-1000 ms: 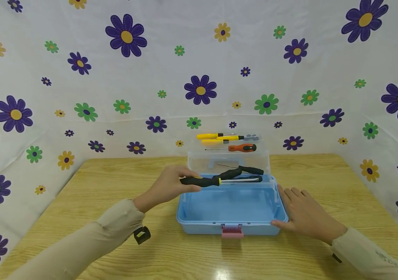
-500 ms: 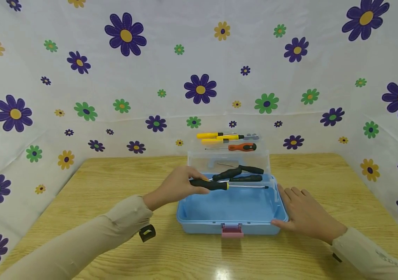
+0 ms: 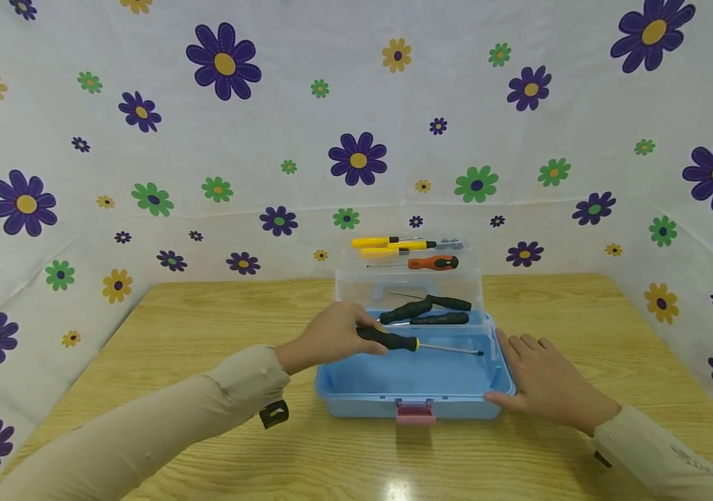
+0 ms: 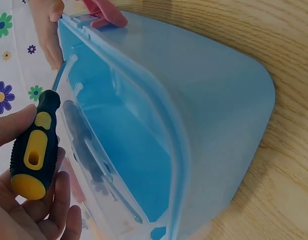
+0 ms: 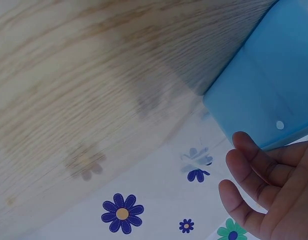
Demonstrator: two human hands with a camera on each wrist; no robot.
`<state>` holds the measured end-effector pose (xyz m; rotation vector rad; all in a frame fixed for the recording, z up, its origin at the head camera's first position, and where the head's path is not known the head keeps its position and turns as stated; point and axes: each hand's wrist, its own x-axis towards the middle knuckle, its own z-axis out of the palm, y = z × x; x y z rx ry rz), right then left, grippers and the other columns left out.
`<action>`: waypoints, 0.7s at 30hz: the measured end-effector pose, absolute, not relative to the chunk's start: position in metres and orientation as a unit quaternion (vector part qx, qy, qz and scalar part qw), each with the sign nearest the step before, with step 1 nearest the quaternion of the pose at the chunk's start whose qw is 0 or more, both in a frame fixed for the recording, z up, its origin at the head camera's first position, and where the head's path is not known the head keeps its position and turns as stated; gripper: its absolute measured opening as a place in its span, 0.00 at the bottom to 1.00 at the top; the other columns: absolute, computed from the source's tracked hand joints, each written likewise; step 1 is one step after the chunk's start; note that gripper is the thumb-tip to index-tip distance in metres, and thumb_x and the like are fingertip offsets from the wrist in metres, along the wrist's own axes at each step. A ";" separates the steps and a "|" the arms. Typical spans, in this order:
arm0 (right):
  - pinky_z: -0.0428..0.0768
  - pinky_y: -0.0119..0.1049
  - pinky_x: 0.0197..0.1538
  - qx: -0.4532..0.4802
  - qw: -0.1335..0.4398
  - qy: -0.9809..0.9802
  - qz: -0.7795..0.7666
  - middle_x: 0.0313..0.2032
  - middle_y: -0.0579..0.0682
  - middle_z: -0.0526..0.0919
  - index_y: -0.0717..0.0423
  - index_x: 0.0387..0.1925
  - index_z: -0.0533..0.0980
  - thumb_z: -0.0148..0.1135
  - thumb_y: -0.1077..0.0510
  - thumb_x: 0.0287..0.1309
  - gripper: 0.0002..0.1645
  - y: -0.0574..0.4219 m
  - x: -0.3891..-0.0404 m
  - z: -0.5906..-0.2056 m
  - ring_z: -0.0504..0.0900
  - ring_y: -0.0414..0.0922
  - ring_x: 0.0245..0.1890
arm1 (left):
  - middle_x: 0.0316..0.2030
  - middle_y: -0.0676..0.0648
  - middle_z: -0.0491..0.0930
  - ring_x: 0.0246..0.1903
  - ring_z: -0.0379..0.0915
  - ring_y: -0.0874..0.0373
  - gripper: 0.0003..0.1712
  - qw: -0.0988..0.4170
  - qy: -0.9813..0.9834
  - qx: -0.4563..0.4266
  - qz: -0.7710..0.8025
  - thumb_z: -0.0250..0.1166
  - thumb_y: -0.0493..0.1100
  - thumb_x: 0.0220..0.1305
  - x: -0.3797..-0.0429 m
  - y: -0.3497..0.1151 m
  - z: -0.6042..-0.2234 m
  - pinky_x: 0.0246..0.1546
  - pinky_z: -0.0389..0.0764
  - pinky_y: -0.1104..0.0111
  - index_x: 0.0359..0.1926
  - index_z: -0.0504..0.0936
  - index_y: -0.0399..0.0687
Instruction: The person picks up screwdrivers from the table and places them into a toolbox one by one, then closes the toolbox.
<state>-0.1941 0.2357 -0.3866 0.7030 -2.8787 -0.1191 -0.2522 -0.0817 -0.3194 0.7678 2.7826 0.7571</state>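
My left hand (image 3: 328, 339) pinches a screwdriver (image 3: 397, 339) by its black-and-yellow handle. The shaft points right, over the inside of the open blue toolbox (image 3: 363, 408). In the left wrist view, thumb and fingers lie around the handle of this screwdriver (image 4: 36, 150), and its shaft runs away toward the box's far end. My right hand (image 3: 547, 381) rests against the toolbox's right side, thumb at the front corner. From the right wrist view, the fingers of that hand (image 5: 274, 195) are loosely bent, fingertips right at the blue side wall (image 5: 264, 85).
Clear plastic trays (image 3: 356, 284) stand raised behind the box. Black-handled screwdrivers (image 3: 441, 319) lie in the lowest; an orange screwdriver (image 3: 433, 263) and several yellow-handled tools (image 3: 374, 242) sit higher. A pink latch (image 3: 416, 413) hangs in front. Flowered cloth (image 3: 294, 118) surrounds the wooden table (image 3: 218, 313).
My left hand has moved right and slightly down with the screwdriver, from in front of the lowest tray to over the box's inside. The right hand has stayed put.
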 end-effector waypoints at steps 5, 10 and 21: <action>0.75 0.54 0.52 0.236 0.088 -0.967 -0.036 0.52 0.62 0.78 0.68 0.64 0.63 0.49 0.20 0.48 0.61 0.236 -0.194 -0.387 0.77 0.56 0.51 | 0.31 0.54 0.84 0.22 0.65 0.63 0.14 0.089 0.928 0.262 0.250 0.73 0.49 0.49 -0.251 -0.075 -0.321 0.22 0.63 0.74 0.38 0.88 0.50; 0.75 0.54 0.51 0.239 0.086 -0.966 -0.035 0.52 0.62 0.78 0.69 0.64 0.63 0.49 0.20 0.48 0.61 0.236 -0.194 -0.385 0.77 0.56 0.50 | 0.34 0.50 0.86 0.12 0.53 0.64 0.16 0.101 0.927 0.262 0.251 0.73 0.48 0.49 -0.250 -0.070 -0.321 0.16 0.54 0.74 0.40 0.88 0.48; 0.76 0.54 0.51 0.241 0.085 -0.966 -0.039 0.52 0.62 0.78 0.69 0.63 0.64 0.48 0.20 0.48 0.61 0.236 -0.194 -0.384 0.77 0.56 0.50 | 0.26 0.54 0.85 0.20 0.69 0.63 0.13 0.102 0.938 0.257 0.209 0.74 0.50 0.47 -0.253 -0.060 -0.326 0.19 0.65 0.73 0.34 0.89 0.51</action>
